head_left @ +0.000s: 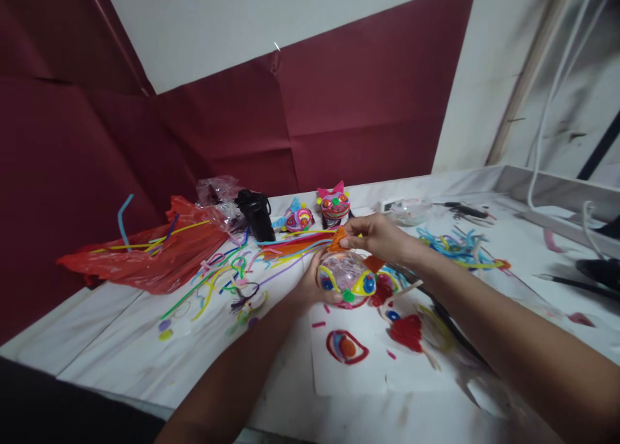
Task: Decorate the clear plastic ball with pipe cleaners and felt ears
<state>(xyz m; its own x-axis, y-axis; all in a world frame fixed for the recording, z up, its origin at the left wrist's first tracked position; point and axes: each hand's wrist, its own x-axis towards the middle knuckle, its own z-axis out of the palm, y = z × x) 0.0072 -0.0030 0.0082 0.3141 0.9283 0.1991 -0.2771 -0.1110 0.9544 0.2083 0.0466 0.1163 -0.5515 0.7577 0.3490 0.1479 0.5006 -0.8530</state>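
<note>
My left hand [312,285] is wrapped round the side of a clear rounded craft head [345,269] with yellow-rimmed blue eyes and a green nose. Between the thumb and fingers of my right hand [371,236] is an orange fuzzy piece [337,240], at the top of the head. A second orange piece [374,264] shows at the head's right side. Below, on a white sheet [349,379], lies a red-outlined eye shape [347,348] with an orange middle. To its right is a red fuzzy piece [407,333].
Loose pipe cleaners [217,276] spread to the left, by a red plastic bag [159,256]. At the back stand a black bottle [256,214] and two finished-looking colourful heads, one pink-eared [334,203], one blue-topped [298,218]. A blue pipe-cleaner pile [453,247] lies right.
</note>
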